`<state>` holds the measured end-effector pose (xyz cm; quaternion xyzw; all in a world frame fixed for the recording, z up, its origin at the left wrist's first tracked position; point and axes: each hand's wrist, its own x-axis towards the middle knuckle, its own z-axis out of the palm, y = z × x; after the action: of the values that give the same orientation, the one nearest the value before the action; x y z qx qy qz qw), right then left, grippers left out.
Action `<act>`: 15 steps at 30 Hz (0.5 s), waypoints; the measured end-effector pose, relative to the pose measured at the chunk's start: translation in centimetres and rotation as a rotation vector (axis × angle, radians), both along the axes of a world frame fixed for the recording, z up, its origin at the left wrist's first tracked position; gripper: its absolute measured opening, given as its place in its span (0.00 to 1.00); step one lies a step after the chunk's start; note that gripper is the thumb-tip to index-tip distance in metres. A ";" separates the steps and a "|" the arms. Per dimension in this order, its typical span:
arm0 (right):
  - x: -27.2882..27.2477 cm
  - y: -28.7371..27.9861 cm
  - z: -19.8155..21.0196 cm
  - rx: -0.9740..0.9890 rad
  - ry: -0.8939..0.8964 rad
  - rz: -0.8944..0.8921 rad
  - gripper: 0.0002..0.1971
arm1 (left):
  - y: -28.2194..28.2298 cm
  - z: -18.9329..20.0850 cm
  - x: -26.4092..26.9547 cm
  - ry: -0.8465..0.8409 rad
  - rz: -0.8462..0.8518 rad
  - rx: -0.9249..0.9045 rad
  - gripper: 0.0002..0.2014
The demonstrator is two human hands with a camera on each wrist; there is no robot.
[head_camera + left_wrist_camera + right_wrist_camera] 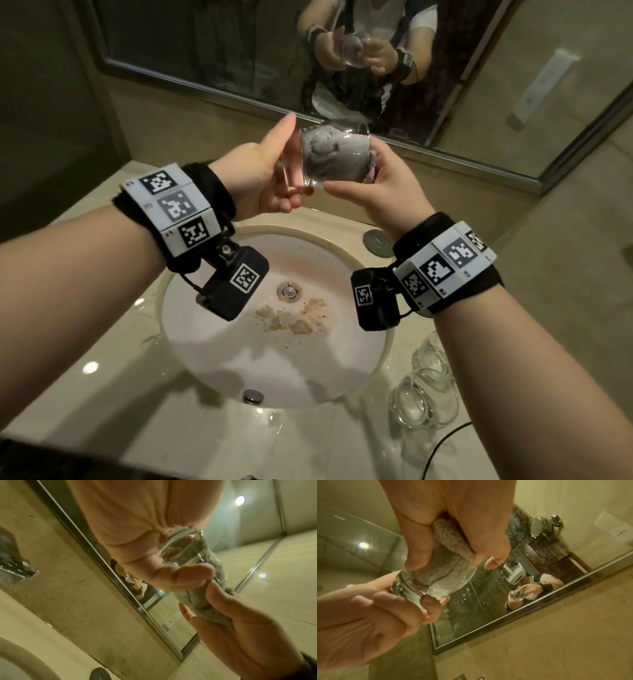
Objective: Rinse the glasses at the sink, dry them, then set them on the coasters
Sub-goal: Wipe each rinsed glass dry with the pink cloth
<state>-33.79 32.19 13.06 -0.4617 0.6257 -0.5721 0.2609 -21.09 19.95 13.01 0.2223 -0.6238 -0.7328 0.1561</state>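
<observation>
A clear glass (337, 156) is held tilted above the sink (191, 318), in front of the mirror. My left hand (274, 185) grips its thick base, thumb raised beside it. A grey cloth (325, 154) is stuffed inside the glass. My right hand (366, 192) grips the bunched end of that cloth at the glass mouth, thumb along the glass underside. In the left wrist view my left hand (180, 574) holds the glass (185, 550) with the cloth (193, 599) trailing out. In the right wrist view my right hand (453, 534) pinches the cloth (447, 547) into the glass (428, 584).
The white basin holds beige residue (294, 317) near the drain (289, 291). Other clear glasses (424, 390) stand on the wet counter right of the sink, beside a black cable (442, 445). A round metal button (376, 241) sits behind the basin. The mirror (205, 51) is close behind.
</observation>
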 end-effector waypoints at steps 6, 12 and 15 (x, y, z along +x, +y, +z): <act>-0.4 0.3 0.8 0.024 -0.222 0.073 0.29 | 0.1 -0.4 -0.4 0.074 0.099 -0.465 0.23; -1.0 0.8 0.7 0.011 -0.289 0.118 0.30 | -0.8 0.0 0.6 0.081 0.011 -1.139 0.32; -0.8 0.7 0.4 -0.022 -0.225 0.108 0.31 | -1.4 -0.7 0.9 0.107 -0.103 -0.928 0.35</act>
<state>-34.60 32.85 13.46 -0.4304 0.5605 -0.6121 0.3549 -20.16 18.51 12.32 0.0599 -0.8868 -0.3937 0.2343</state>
